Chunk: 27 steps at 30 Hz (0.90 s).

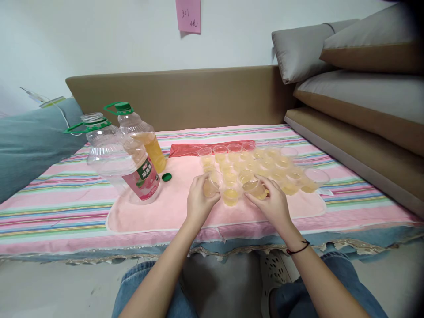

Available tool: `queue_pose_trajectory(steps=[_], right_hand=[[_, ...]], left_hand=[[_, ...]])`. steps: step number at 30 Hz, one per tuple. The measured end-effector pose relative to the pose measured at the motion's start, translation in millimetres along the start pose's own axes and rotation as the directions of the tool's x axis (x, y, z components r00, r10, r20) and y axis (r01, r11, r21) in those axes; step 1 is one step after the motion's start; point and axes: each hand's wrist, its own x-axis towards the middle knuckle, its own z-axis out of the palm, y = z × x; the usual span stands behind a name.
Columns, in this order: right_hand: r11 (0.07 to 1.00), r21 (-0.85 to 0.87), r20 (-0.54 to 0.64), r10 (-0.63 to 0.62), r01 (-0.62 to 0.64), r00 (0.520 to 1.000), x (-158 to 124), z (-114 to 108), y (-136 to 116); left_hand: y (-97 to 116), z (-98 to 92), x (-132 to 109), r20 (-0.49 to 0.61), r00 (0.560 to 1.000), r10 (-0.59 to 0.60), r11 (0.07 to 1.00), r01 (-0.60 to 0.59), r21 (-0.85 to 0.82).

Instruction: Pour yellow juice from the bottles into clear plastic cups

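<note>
Clear plastic cups with yellow drink stand in close rows on a pink mat (145, 218). My left hand (200, 198) is closed around a plastic cup (211, 187) at the near left corner of the rows. Fingers of my right hand (270, 201) wrap another plastic cup (252, 187), which looks slightly tilted. Between the two hands stands one more cup (231, 196) with yellow liquid, apart from my fingers. Whether the held cups touch the mat, I cannot tell.
Left of the cups stand an uncapped, seemingly drained bottle (141, 176) and a capped bottle (154, 150) partly filled with yellow drink. A green cap (166, 177) lies beside them. Red plastic (185, 150) lies behind the cups. Grey-brown cushions (361, 97) are stacked at the right.
</note>
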Motion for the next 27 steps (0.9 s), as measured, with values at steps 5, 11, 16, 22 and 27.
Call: queue_pose_trajectory(steps=[5, 11, 16, 22, 27], right_hand=[[1.000, -0.020, -0.012, -0.021, 0.021, 1.000, 1.3, -0.1, -0.8], [0.999, -0.036, -0.014, -0.029, 0.029, 0.999, 1.7, -0.5, -3.0], [0.997, -0.064, 0.002, -0.040, 0.040, 0.999, 1.1, -1.6, -5.4], [0.994, -0.095, -0.015, -0.060, 0.059, 0.998, 1.0, -0.9, -5.3], [0.990, -0.122, -0.016, -0.072, 0.069, 0.997, 1.0, 0.6, -4.2]], left_hand=[[4.0, 2.1, -1.1, 0.032, 0.999, 0.009, 0.996, -0.012, 0.092], [5.0, 1.9, -2.0, 0.046, 0.996, 0.081, 0.968, -0.090, 0.236], [6.7, 1.4, -1.7, 0.063, 0.989, 0.133, 0.934, -0.146, 0.325], [8.5, 1.7, -2.0, 0.071, 0.982, 0.172, 0.906, -0.186, 0.380], [8.4, 2.2, -2.1, 0.073, 0.979, 0.191, 0.895, -0.204, 0.397]])
